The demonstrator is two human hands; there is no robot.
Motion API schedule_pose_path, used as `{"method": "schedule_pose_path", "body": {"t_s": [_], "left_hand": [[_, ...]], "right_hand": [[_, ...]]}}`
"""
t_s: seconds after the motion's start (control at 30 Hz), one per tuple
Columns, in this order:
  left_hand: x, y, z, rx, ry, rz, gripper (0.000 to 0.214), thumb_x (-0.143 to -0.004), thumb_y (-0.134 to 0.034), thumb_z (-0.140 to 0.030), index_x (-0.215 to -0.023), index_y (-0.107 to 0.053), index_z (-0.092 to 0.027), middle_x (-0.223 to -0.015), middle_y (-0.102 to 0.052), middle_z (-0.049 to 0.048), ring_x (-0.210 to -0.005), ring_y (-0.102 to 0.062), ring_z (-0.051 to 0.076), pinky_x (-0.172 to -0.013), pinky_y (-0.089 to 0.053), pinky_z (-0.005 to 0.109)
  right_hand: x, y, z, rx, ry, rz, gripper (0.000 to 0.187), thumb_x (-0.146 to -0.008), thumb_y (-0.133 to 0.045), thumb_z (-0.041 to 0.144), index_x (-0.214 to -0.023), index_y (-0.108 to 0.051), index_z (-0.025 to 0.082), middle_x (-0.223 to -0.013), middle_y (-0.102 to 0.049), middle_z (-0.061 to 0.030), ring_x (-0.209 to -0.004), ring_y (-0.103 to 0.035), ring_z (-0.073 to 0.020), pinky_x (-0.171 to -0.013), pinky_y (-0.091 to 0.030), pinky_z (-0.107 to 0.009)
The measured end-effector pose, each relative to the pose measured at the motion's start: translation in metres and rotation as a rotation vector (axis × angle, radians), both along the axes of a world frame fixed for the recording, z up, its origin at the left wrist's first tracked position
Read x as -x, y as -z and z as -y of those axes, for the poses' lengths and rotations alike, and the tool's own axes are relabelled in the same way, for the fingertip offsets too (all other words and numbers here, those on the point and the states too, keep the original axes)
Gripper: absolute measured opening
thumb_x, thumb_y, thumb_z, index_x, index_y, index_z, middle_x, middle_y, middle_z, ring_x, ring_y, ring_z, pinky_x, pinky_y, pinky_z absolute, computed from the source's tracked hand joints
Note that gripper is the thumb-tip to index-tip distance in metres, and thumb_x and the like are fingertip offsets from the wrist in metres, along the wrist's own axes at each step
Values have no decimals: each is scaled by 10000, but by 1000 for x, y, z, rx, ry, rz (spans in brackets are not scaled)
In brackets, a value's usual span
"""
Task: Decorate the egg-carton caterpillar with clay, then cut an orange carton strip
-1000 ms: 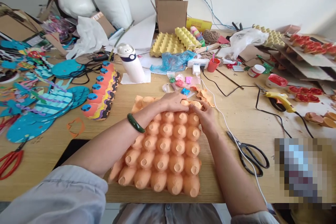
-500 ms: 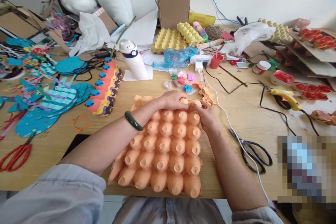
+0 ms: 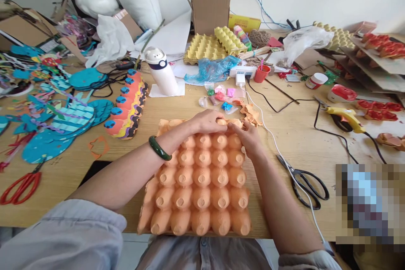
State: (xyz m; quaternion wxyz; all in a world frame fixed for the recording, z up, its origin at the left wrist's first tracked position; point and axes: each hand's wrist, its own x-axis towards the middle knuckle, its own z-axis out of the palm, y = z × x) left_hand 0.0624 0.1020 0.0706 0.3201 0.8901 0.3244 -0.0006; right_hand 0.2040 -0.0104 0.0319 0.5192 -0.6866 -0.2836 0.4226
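An orange egg tray (image 3: 202, 177) lies on the table right in front of me, its rounded cups facing up. Across its far rows reaches my left hand (image 3: 209, 121), fingers curled over the far edge near the right corner. My right hand (image 3: 250, 138) grips that same far right corner, thumb on top and fingers bent round the rim. Both hands are close together, with a cup or two showing between them. The fingertips behind the edge are hidden. A green bangle (image 3: 160, 148) circles my left wrist.
Black scissors (image 3: 305, 183) lie right of the tray beneath a white cable (image 3: 274, 147). A yellow glue gun (image 3: 344, 118) sits farther right. Orange scraps (image 3: 251, 114) lie beyond the corner. Leftward are a painted egg-carton strip (image 3: 126, 105), a white bottle (image 3: 162, 74) and red-handled scissors (image 3: 23, 185).
The tray's near end has swung slightly to the right, so its rows now lie straighter before me. Both hands keep their hold at the far edge.
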Motion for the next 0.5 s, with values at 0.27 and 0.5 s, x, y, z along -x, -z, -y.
{"method": "schedule_pose_path", "body": {"t_s": [0.27,0.5], "left_hand": [[-1,2,-2,-10,33,-5,398,-789,-518,-507,-871,-712,-170,-825,-718,37,-768,-617,210,-645,-397,292],[-2,6,-7,75,50,30,366,-767,-550,-461,-868,-736,-161,-767,-690,8,-758,-602,190,-666,-418,273]], "right_hand": [[1,-2,0,-9,40,-190,307,-550,-831,396,-740,-699,194,-688,-668,17,-619,-582,-144,-569,-451,-268],[0,-4,3,-6,27,-276,274,-537,-840,355,-678,-671,191,-633,-644,27,-573,-544,-119,-545,-430,-259]]}}
